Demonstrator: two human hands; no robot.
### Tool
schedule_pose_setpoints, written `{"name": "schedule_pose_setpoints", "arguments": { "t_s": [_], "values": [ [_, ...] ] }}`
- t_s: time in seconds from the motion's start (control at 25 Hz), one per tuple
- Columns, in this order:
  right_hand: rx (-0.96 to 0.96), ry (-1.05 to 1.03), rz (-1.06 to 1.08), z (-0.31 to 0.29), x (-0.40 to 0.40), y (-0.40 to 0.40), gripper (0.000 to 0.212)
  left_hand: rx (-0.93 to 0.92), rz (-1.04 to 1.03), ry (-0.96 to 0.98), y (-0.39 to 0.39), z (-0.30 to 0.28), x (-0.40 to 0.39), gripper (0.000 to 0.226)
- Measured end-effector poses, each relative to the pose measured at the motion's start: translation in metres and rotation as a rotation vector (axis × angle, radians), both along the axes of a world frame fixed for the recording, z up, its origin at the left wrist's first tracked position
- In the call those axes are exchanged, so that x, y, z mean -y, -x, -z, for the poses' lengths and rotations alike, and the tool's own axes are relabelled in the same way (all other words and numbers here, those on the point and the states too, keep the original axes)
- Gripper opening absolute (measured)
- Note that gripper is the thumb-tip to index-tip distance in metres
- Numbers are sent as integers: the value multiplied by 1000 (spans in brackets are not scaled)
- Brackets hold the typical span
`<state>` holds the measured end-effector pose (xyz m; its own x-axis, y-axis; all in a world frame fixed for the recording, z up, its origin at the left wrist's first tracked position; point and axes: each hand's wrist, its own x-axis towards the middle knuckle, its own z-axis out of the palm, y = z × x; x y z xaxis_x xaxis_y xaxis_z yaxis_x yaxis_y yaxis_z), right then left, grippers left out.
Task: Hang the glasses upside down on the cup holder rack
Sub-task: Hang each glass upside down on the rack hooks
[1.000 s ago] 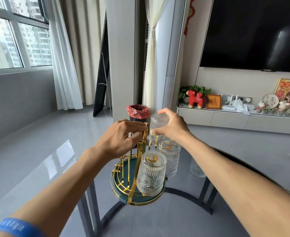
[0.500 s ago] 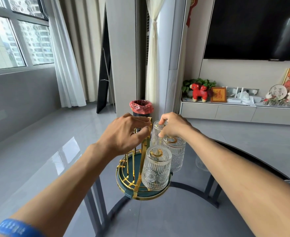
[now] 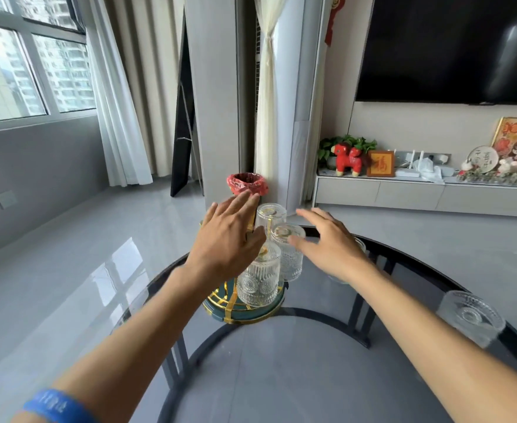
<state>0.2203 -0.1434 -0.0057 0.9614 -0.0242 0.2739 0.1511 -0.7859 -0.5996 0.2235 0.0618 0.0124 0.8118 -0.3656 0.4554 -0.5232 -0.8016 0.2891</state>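
Observation:
A gold wire cup holder rack (image 3: 236, 303) with a teal round base stands on the glass table. Three ribbed clear glasses hang upside down on it: a near one (image 3: 258, 277), a middle one (image 3: 291, 254) and a far one (image 3: 271, 216). My left hand (image 3: 228, 239) hovers open over the rack's left side and hides its top. My right hand (image 3: 327, 239) is open just right of the middle glass, holding nothing. Another ribbed glass (image 3: 472, 315) stands on the table at the right, and one more (image 3: 359, 244) shows partly behind my right wrist.
The round dark glass table (image 3: 297, 361) has a black frame beneath. A bin with a red liner (image 3: 246, 183) stands on the floor beyond the rack. A low TV cabinet (image 3: 419, 193) with ornaments runs along the right wall.
My right hand has let go of the far glass, which now hangs on the rack. My left hand has released the rack's top. Both hands have opened and drawn back slightly.

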Motion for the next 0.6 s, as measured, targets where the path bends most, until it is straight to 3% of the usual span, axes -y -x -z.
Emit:
{"name": "schedule_pose_setpoints", "arguments": {
  "t_s": [0.16, 0.28, 0.4, 0.6],
  "values": [
    [-43, -96, 28, 27, 49, 102, 35, -79, 137, 281, 76, 43, 52, 66],
    [-120, -150, 56, 38, 79, 157, 32, -317, 193, 268, 127, 81, 96, 69],
    [-147, -343, 104, 47, 106, 201, 30, -590, 301, 227, 177, 117, 148, 79],
    [-80, -540, 145, 34, 131, 236, 28, -669, 518, 318, 220, 129, 228, 90]
  ]
}}
